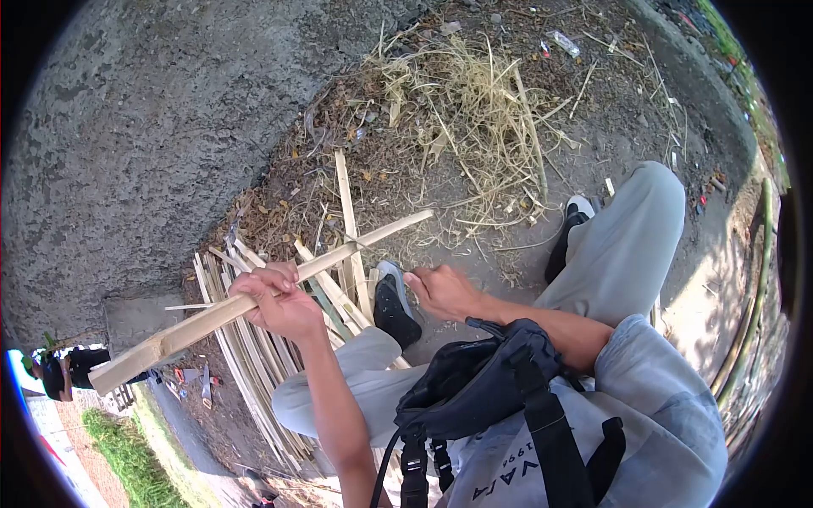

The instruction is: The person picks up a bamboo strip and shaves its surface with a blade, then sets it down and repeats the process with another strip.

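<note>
My left hand (279,300) is wrapped round a long pale bamboo strip (207,324), which slants from the lower left up to the right across the view. Near the strip's upper part, a small dark mark or piece shows by another pale strip (345,190) that crosses behind it. My right hand (445,292) is to the right of the strip, apart from it, above the ground between my knees. Its fingers are curled in, and what they hold, if anything, is hidden. Many split bamboo strips (246,356) lie in a bundle under and beside my left forearm.
A rough concrete slab (152,144) fills the upper left. Thin shavings (483,110) are heaped on the ground ahead. My shoes (395,306) are on the ground, with my knees bent. Long poles (754,296) lie at the far right. Another person (63,372) shows at the far left.
</note>
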A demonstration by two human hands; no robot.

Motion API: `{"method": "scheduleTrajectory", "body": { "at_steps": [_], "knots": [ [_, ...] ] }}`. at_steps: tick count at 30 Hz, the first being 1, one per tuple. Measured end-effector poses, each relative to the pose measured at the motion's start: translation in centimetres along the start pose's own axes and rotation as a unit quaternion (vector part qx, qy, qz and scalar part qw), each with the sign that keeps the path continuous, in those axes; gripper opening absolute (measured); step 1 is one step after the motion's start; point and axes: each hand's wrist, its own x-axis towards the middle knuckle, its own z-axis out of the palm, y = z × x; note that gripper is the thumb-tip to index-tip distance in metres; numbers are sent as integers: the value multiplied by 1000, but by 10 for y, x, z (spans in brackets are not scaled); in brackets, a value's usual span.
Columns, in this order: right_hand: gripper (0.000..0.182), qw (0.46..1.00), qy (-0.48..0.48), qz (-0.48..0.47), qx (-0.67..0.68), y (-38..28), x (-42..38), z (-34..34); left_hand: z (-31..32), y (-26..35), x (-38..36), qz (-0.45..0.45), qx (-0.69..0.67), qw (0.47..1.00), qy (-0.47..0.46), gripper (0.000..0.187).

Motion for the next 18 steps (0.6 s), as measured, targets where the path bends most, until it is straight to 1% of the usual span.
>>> {"method": "scheduleTrajectory", "body": {
  "at_steps": [2, 5, 7, 8, 11, 12, 14, 17, 18],
  "knots": [
    [42, 999, 10, -36, -7, -2, -2, 4, -2, -2, -3, -4, -10, 1000, -11, 30],
    [40, 992, 67, -89, -66, 26, 4, 12, -1, 0, -8, -13, -16, 1000, -11, 30],
    [42, 992, 41, -84, -89, 29, 6, 12, 2, -1, -5, -15, -14, 1000, 9, 32],
    [43, 991, 28, -82, -100, 24, 6, 9, 1, -2, -2, -14, -9, 999, 27, 33],
    [37, 993, 29, -74, -85, 0, -5, 11, -10, -7, 10, -18, 0, 997, 73, 37],
    [37, 991, 39, -98, -88, -5, -6, 9, -13, -9, 11, -22, 3, 996, 89, 38],
    [38, 984, 58, -145, -91, -11, -9, 9, -15, -9, 8, -14, 12, 996, 88, 40],
    [43, 988, 23, -92, -123, 0, 0, 7, -4, -4, 2, -6, 25, 997, 75, 41],
    [42, 989, 14, -84, -122, 5, 1, 7, 2, -1, -2, -4, 29, 997, 70, 41]
  ]
}}
